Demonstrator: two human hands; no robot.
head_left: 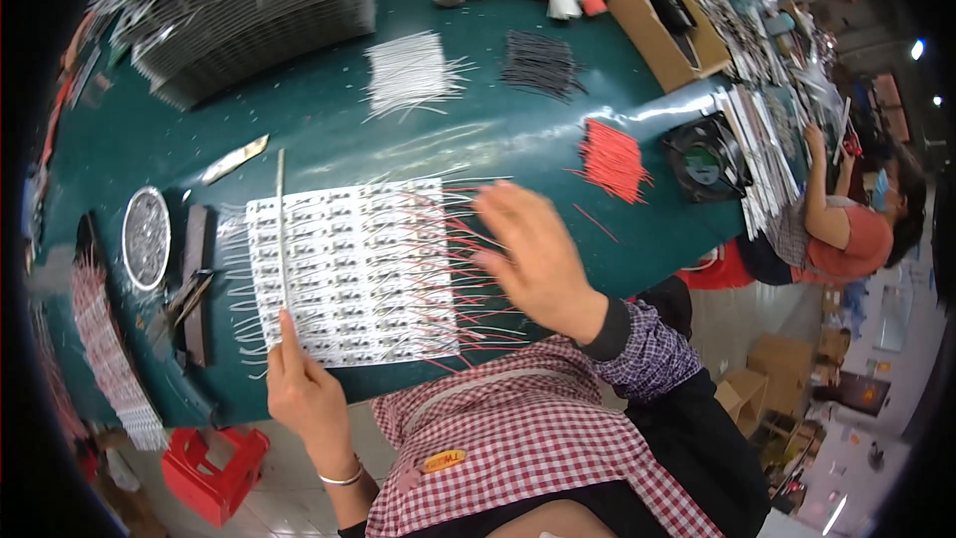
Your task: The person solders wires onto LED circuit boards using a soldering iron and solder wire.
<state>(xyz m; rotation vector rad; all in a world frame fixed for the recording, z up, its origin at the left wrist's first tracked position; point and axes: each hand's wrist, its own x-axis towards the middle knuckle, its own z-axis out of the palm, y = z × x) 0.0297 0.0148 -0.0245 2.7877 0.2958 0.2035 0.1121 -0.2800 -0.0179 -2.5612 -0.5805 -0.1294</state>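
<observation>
The thin metal strip (281, 229) lies lengthwise away from the person, over the left edge of the white panel of small boards (349, 274) on the green bench (329, 130). The left hand (304, 389) pinches its near end; the right hand (538, 259) rests released, flat on the panel's wires.

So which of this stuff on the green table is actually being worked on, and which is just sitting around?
In use: sheet of white circuit strips with wires; thin metal strip in the left hand; right hand.

Lying about: red wire pile; black wire pile; round tin; small fan.

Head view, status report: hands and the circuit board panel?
Left hand pinching thin metal strip upright across white wired circuit board panel. Right hand open, flat on red wire ends. Nothing blocking.
</observation>
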